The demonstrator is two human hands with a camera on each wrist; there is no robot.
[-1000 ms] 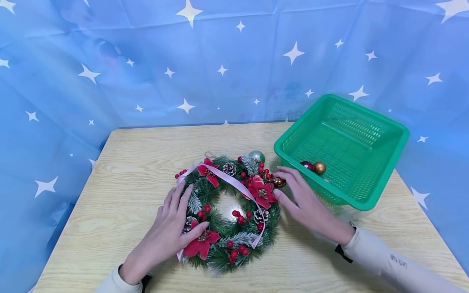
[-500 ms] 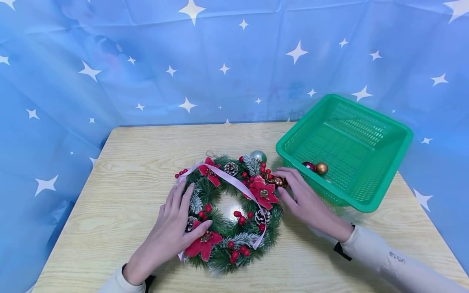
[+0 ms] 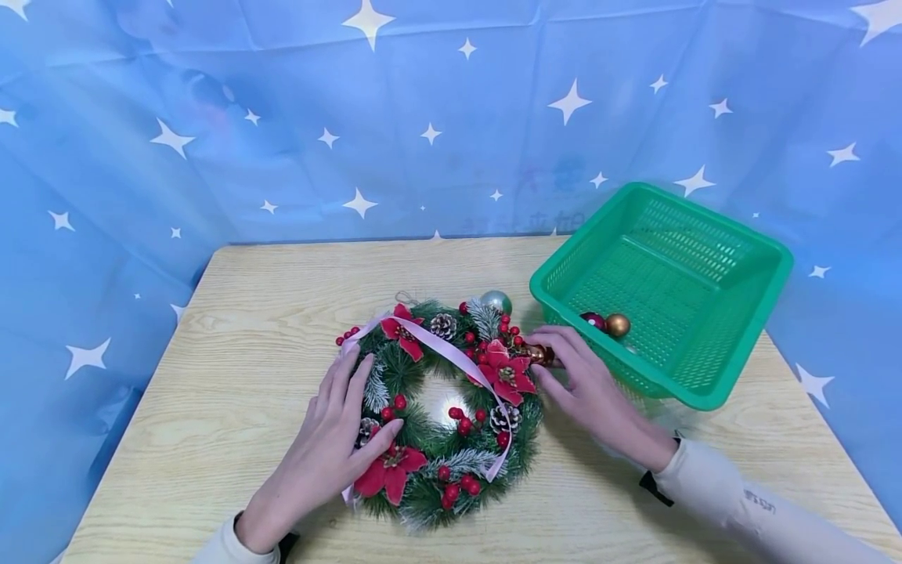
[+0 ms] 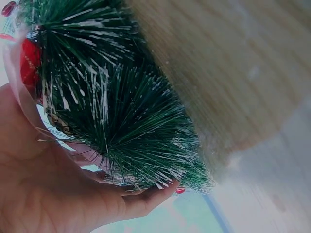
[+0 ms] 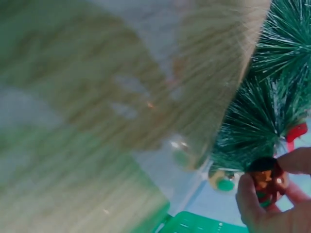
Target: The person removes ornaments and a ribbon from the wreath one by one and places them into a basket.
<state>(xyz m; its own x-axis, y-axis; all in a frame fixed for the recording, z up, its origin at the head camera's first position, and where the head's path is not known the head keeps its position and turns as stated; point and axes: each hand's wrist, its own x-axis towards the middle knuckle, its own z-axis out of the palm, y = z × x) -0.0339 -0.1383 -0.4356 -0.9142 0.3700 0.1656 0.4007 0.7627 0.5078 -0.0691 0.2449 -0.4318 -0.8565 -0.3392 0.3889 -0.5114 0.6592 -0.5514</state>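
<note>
A green Christmas wreath (image 3: 403, 370) with red poinsettias, berries and pine cones lies on the table, and a pale pink ribbon (image 3: 451, 350) runs loosely across it. My left hand (image 3: 320, 439) rests on the wreath's left side, thumb over the lower poinsettia. In the left wrist view, fingers (image 4: 146, 200) lie along the needles at its outer edge. At the upper right edge my right hand (image 3: 595, 392) pinches a shiny copper bauble (image 5: 266, 180) between thumb and fingers, close against the needles. A silvery-green bauble (image 3: 497, 301) sits at the wreath's top right.
A green plastic basket (image 3: 747, 313) stands at the right, just beyond my right hand. Inside it lie a gold bauble (image 3: 618, 325) and a dark red bauble (image 3: 594, 320). A blue star-patterned cloth (image 3: 423, 102) hangs behind the wooden table (image 3: 282, 290).
The copper bauble shifts slightly in my right fingers beside the red poinsettia. My left hand stays on the wreath, and the whole head view moves a little.
</note>
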